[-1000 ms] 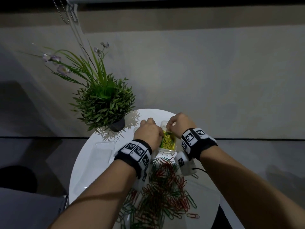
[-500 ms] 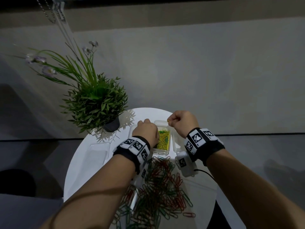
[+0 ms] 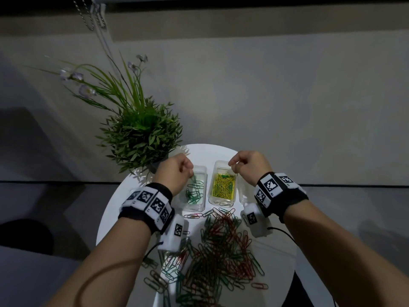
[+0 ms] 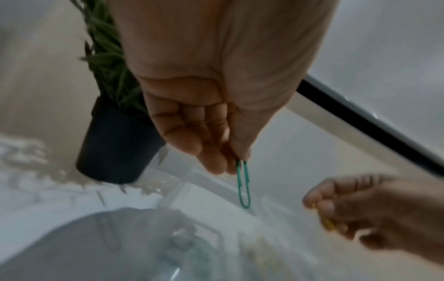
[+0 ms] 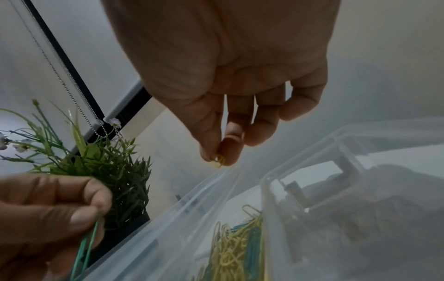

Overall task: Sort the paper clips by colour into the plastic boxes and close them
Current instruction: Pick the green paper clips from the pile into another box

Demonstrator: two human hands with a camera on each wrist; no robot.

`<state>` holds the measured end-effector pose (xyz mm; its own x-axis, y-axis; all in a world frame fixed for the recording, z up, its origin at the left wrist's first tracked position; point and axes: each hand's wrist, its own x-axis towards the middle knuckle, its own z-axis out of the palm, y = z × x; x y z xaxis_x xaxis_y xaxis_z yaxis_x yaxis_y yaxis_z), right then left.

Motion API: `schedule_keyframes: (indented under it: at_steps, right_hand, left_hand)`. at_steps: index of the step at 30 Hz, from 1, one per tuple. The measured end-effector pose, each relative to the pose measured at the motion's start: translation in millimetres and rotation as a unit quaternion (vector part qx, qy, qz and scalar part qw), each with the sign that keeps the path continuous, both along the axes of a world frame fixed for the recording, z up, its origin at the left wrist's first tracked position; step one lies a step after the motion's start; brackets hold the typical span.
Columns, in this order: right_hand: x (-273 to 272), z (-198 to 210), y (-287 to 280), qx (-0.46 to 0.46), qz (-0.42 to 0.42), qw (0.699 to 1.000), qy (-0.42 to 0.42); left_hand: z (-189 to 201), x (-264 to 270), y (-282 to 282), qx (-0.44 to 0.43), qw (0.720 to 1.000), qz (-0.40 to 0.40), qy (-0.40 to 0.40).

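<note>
Both forearms reach forward; left hand (image 3: 174,171) and right hand (image 3: 252,167) raised apart, fingers (image 4: 211,152) curled in pinches, palms down.

Green clip (image 4: 243,185), yellow clip (image 5: 219,160), white table (image 3: 137,196), black-white checkered wristbands (image 3: 147,201).

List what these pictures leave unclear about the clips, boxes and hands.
- Yellow clip, right wrist view: mostly hidden by the right hand's fingers.
- Third box, head view: right wrist covers its contents.
- Clip pile, head view: cut off by the bottom edge.
- Boxes, left wrist view: blurred.
</note>
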<state>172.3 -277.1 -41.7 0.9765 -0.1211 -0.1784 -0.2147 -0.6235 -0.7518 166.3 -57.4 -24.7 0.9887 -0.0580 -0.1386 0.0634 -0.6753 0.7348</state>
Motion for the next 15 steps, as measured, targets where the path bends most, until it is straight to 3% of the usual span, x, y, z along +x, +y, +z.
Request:
schedule_keyframes:
  at_steps: [3,6,9,15]
  right_hand:
    - [2,1,3,-0.020,0.004,1.000,-0.002]
    - [4,3,4,-0.051,0.007,0.999,-0.007]
    - [6,3,5,-0.167,0.037,0.985,-0.035]
    - [3,6,14,-0.335,0.118,0.935,0.020]
  left_hand:
    - [-3,-9,5,0.112,0.993,-0.031,-0.020]
    - [-2,-12,-9,0.144,0.984,-0.081,-0.064]
    - [0,-11,-37,0.174,0.972,-0.132,-0.090]
    - [-12,6,-76,0.356,0.915,-0.188,-0.022]
